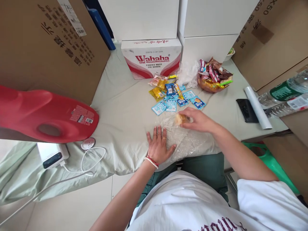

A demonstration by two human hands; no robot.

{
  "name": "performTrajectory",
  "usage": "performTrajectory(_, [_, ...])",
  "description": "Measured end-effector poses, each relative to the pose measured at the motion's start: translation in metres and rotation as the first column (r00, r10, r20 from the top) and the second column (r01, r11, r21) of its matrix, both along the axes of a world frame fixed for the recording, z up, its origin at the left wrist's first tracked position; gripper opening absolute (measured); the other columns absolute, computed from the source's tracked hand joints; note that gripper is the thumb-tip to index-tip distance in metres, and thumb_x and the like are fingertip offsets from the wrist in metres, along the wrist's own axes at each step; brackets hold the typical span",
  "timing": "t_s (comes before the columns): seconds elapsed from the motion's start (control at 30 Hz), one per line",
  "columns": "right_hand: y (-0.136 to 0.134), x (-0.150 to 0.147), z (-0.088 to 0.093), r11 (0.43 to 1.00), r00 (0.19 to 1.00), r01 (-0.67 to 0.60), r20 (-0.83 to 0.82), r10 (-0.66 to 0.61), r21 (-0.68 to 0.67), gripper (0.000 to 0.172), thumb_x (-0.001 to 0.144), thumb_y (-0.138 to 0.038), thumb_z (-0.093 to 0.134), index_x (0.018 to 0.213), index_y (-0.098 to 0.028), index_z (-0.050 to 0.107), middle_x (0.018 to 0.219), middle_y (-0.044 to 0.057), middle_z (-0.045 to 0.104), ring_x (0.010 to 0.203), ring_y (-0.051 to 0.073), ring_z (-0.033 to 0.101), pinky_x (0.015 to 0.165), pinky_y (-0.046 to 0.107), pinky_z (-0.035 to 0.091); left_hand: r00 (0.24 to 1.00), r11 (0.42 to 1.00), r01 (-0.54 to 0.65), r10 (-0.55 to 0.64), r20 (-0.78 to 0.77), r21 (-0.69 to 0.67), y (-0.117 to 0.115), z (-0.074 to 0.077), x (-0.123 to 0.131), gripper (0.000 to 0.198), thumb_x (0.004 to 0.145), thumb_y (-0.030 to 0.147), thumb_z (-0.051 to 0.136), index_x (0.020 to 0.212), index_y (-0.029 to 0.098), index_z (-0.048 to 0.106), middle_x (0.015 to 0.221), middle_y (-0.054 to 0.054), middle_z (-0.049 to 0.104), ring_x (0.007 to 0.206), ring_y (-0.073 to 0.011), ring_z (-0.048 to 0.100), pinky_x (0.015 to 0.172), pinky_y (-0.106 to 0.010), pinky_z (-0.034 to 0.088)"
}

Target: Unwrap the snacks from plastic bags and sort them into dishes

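My left hand (158,146) lies flat on the cloth with its fingers spread, its thumb by the edge of a clear plastic bag (186,142). Pinched in my right hand (196,120) is a small yellow-brown snack (180,119), too blurred to tell more, held over the upper part of that bag. Just beyond are several blue-and-white sachets (171,105), a dark blue packet (170,89) and yellow packets (157,93). A bowl (207,86) heaped with wrapped snacks (216,71) stands farther back, with another crumpled clear bag (189,74) left of it.
A Wahaha carton (152,59) and white boxes (149,19) line the back. On the left are a red jug (60,115), a white power bank (51,154) and its cable (81,160). A black phone (246,110), white roll (258,107) and plastic bottles (284,91) lie right.
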State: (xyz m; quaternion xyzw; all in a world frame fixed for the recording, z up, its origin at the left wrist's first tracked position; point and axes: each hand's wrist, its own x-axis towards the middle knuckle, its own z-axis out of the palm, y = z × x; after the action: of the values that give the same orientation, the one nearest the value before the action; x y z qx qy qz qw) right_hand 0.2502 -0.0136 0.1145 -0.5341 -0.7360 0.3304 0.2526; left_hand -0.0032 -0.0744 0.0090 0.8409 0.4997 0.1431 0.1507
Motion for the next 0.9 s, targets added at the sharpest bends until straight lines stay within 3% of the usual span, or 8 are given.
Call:
performTrajectory(0.1, [-0.019, -0.027, -0.024, 0.995, 0.908, -0.093, 0.407, 0.098, -0.030, 0.043, 0.082, -0.025, 0.077, 0.124, -0.024, 0.073, 0.118, 0.012, 0.069, 0.113, 0.033, 0.060, 0.101, 0.048, 0.046, 1.000, 1.000, -0.002, 0.002, 0.005, 0.004, 0.000, 0.000, 0.000, 0.096, 0.090, 0.062, 0.061, 0.161, 0.004, 0.034, 0.168, -0.032, 0.024, 0.159, -0.0485, 0.018, 0.121, -0.077, -0.002])
performTrajectory(0.17, [-0.030, -0.033, -0.037, 0.997, 0.865, -0.075, 0.496, 0.078, -0.027, 0.046, 0.085, -0.024, 0.075, 0.131, -0.025, 0.069, 0.125, 0.014, 0.067, 0.119, 0.035, 0.057, 0.102, 0.051, 0.046, 1.000, 1.000, -0.013, 0.013, 0.016, -0.008, -0.001, 0.001, -0.002, 0.091, 0.093, 0.061, 0.058, 0.161, 0.006, 0.034, 0.168, -0.031, 0.024, 0.159, -0.0468, 0.021, 0.121, -0.077, -0.002])
performTrajectory(0.3, [-0.069, -0.010, -0.051, 0.983, 0.966, -0.034, 0.256, -0.014, 0.179, 0.054, 0.098, -0.038, 0.064, 0.149, -0.025, 0.054, 0.145, 0.015, 0.055, 0.133, 0.032, 0.051, 0.112, 0.051, 0.045, 0.998, 0.997, -0.057, 0.058, 0.029, -0.051, -0.003, 0.004, -0.013, 0.068, 0.102, 0.049, 0.045, 0.162, 0.017, 0.037, 0.172, -0.023, 0.021, 0.158, -0.0407, 0.029, 0.123, -0.075, 0.006])
performTrajectory(0.4, [-0.109, 0.015, -0.063, 0.958, 0.985, -0.108, 0.157, 0.068, 0.265, 0.058, 0.099, -0.048, 0.064, 0.152, -0.026, 0.051, 0.145, 0.014, 0.056, 0.136, 0.031, 0.050, 0.114, 0.053, 0.046, 0.999, 0.999, -0.045, 0.045, 0.015, -0.004, -0.004, 0.008, -0.028, 0.060, 0.100, 0.031, 0.047, 0.160, 0.025, 0.042, 0.174, -0.014, 0.020, 0.161, -0.0401, 0.018, 0.124, -0.075, 0.009])
performTrajectory(0.53, [-0.146, 0.032, -0.086, 0.959, 0.974, -0.131, 0.215, 0.077, 0.252, 0.039, 0.100, -0.035, 0.061, 0.138, -0.028, 0.065, 0.140, 0.013, 0.062, 0.131, 0.031, 0.054, 0.111, 0.058, 0.048, 0.936, 0.936, 0.353, -0.353, -0.006, 0.012, 0.000, 0.014, -0.054, 0.078, 0.088, 0.010, 0.047, 0.161, 0.035, 0.039, 0.167, -0.004, 0.041, 0.161, -0.0299, 0.025, 0.129, -0.066, -0.003])
performTrajectory(0.67, [-0.143, 0.039, -0.087, 0.976, 0.998, -0.042, 0.047, 0.032, 0.215, 0.030, 0.103, -0.025, 0.053, 0.120, -0.030, 0.076, 0.125, 0.010, 0.070, 0.117, 0.025, 0.065, 0.099, 0.047, 0.057, 0.814, 0.802, 0.578, -0.578, 0.047, -0.148, 0.010, 0.019, -0.069, 0.079, 0.089, 0.034, 0.061, 0.163, 0.025, 0.034, 0.166, -0.012, 0.043, 0.155, -0.0308, 0.038, 0.130, -0.062, 0.002])
performTrajectory(0.77, [-0.122, 0.045, -0.072, 0.993, 0.995, 0.032, -0.099, -0.021, 0.117, 0.026, 0.102, -0.034, 0.055, 0.113, -0.028, 0.078, 0.115, 0.009, 0.073, 0.107, 0.022, 0.070, 0.095, 0.040, 0.058, 0.828, 0.814, 0.559, -0.558, 0.058, -0.157, 0.015, 0.021, -0.068, 0.071, 0.087, 0.054, 0.069, 0.150, 0.024, 0.053, 0.162, -0.015, 0.048, 0.151, -0.0349, 0.043, 0.129, -0.064, 0.007])
performTrajectory(0.9, [-0.086, 0.050, -0.056, 0.976, 0.957, 0.185, -0.206, -0.204, -0.112, 0.033, 0.096, -0.048, 0.061, 0.108, -0.021, 0.077, 0.092, 0.005, 0.073, 0.081, 0.018, 0.068, 0.074, 0.031, 0.055, 0.893, 0.896, 0.429, -0.400, 0.207, -0.118, 0.029, 0.022, -0.054, 0.031, 0.101, 0.045, 0.051, 0.106, 0.025, 0.074, 0.127, -0.009, 0.075, 0.124, -0.0253, 0.066, 0.119, -0.050, 0.035])
